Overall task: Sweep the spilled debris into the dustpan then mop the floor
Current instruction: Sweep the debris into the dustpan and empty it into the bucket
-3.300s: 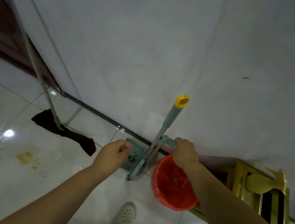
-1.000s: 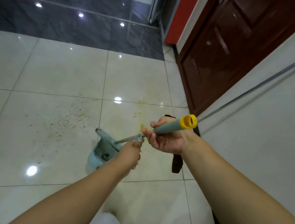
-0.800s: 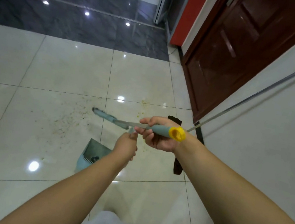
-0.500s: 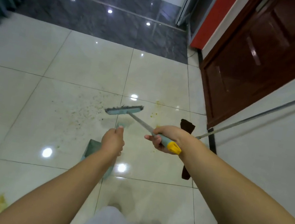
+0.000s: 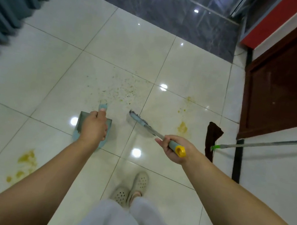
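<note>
Gripped in the right hand [image 5: 174,149], a teal brush with a yellow end cap [image 5: 141,124] hangs above the floor; the left hand [image 5: 94,127] holds a teal plastic dustpan [image 5: 109,125]. Scattered brown debris [image 5: 122,90] lies unswept just beyond both, and the green-jointed metal mop [image 5: 256,144] leans untouched: 0 steps done.

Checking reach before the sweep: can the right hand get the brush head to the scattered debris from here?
Probably yes. The right hand grips the brush, whose head hangs just short of the debris, with only bare floor between.
</note>
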### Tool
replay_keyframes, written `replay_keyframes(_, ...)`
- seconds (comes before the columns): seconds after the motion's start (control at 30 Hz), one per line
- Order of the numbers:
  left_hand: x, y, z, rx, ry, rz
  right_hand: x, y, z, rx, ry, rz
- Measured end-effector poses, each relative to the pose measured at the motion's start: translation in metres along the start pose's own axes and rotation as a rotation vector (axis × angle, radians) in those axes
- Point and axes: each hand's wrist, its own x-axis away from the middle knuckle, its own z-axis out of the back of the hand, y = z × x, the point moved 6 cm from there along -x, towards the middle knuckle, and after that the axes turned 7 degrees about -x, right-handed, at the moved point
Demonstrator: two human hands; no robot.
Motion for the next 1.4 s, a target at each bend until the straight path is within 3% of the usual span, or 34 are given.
replay_keyframes(0.1,-0.002,-0.004,-0.004,0.01,0.027,-0.014,-0.018,0.004,-0.007,0.012,0.008,0.005)
replay_keyframes(0.33,-0.014,0.0,-0.022,-0.029,0.203,-0.041,-0.054,-0.028,-0.028,-0.28,-0.022,-0.074)
replay_keyframes(0.57,-0.028,0.004,-0.037,-0.152,0.319,-0.021,-0.097,-0.064,-0.081,-0.189,0.003,-0.202)
replay_keyframes(0.8,-0.043,0.015,-0.052,-0.155,0.359,-0.005,-0.122,-0.053,-0.129,-0.012,-0.01,-0.317)
replay_keyframes(1.07,-0.067,0.041,-0.07,-0.218,0.367,-0.015,-0.113,-0.076,-0.118,0.051,-0.002,-0.31)
replay_keyframes(1.4,-0.123,0.101,-0.069,-0.253,0.29,-0.119,-0.105,-0.144,-0.114,-0.147,0.052,-0.215)
